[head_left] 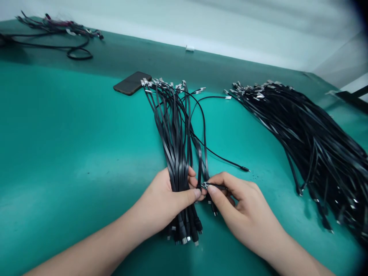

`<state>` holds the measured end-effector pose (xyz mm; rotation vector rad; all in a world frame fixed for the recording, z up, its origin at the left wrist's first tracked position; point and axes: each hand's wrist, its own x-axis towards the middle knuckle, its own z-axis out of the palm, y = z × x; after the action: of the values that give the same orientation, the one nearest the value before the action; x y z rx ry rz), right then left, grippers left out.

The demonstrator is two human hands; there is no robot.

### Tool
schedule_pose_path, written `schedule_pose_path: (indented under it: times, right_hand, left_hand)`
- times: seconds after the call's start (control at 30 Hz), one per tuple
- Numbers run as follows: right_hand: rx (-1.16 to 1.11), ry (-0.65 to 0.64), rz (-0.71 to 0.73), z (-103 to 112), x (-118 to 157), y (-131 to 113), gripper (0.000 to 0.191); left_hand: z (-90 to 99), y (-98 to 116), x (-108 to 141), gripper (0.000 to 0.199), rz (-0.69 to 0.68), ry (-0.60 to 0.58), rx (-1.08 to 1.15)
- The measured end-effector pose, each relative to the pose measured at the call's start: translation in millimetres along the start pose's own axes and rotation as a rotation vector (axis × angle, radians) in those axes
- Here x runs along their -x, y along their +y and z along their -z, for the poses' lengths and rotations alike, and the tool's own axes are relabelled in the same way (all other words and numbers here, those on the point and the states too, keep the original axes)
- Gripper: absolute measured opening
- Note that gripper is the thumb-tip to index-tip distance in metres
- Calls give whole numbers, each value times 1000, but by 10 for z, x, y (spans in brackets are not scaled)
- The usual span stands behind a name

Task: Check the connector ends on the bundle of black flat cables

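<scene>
My left hand (178, 197) is closed around a bundle of flat black cables (178, 149). Its thumb lies across the front of them, and metal-tipped connectors (185, 237) hang out below. Between the left thumb and fingers, one cable end (199, 186) stands apart from the bundle. My right hand (237, 199) is closed in a pinch on a small black piece with a shiny metal tip (204, 185), which meets that cable end; its exact kind is unclear. More black plugs (214, 209) hang just below the right fingertips.
To the right lies a large pile of similar black cables (304, 122) with white-tagged ends. A dark phone (132, 83) rests beyond the bundle. Tangled wires (63, 28) lie at the far left, and a small white roll (190, 48) sits near the wall. The mat (71, 153) is green.
</scene>
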<state>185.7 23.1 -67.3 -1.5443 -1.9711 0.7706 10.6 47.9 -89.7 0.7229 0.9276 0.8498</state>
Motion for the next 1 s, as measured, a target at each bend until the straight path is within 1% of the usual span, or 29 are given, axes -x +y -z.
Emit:
schedule_pose_path:
  times: [0.3, 0.63, 0.83, 0.93, 1.0]
  right_hand:
    - [24, -15, 18, 20, 46, 27, 23]
    - [-10, -20, 45, 26, 26, 6, 22]
    - [-17, -17, 52, 31, 32, 21, 21]
    - [-47, -13, 23, 6, 21, 30, 22]
    - [-82, 35, -24, -18, 11, 43, 22]
  left_hand:
    - [6, -1, 6, 28, -2, 7, -9]
    - [18, -14, 7, 28, -32, -23, -49]
    - [17, -7, -4, 31, -37, -31, -41]
    - [11, -11, 4, 34, -31, -30, -31]
    - [8, -20, 7, 35, -20, -30, -1]
